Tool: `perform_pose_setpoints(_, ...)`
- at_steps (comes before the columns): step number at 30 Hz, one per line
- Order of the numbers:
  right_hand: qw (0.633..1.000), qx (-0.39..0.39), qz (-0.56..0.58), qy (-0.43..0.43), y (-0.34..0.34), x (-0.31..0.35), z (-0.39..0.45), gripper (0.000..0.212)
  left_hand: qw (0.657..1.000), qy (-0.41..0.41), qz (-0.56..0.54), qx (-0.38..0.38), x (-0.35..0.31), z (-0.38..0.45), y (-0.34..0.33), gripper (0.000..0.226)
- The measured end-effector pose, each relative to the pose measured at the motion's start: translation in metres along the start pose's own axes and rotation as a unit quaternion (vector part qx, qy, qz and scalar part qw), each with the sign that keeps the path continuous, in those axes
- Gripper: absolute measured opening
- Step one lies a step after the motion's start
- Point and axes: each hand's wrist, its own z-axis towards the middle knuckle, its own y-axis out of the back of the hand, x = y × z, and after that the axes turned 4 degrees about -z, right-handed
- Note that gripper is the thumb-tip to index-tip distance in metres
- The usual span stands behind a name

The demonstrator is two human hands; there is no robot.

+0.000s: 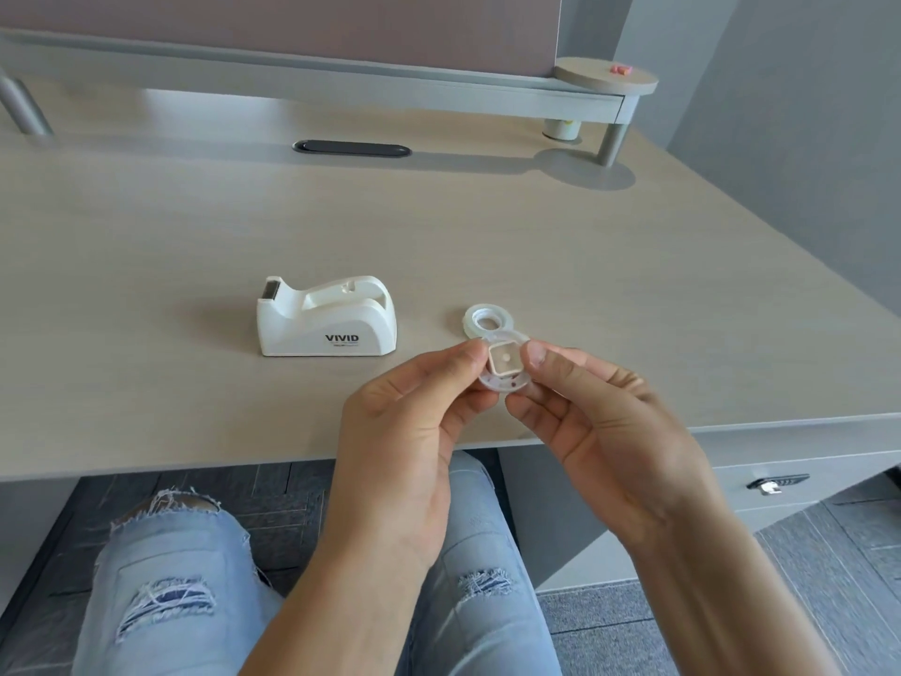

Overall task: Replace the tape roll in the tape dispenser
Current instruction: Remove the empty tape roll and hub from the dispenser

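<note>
Spool (504, 365) with nearly empty clear tape is pinched between left grip (419, 407) and right grip (592, 407), both closed on it; tape roll (485, 322) lies just beyond, dispenser (326, 317) left on tabletop (195, 226).

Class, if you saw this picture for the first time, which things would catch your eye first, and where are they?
First, the left hand and right hand pinching a small clear spool between them above the desk's near edge. Then the white tape dispenser at mid-desk, its cradle empty, and a clear tape roll lying flat just beyond the hands.
</note>
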Motion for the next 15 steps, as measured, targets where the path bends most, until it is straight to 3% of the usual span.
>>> perform_pose_setpoints(15, 1.000, -0.008, 0.023, -0.008, 0.008, -0.010, -0.008, 0.015, 1.000, -0.006, -0.006, -0.009, 0.012, -0.009, -0.002, 0.020)
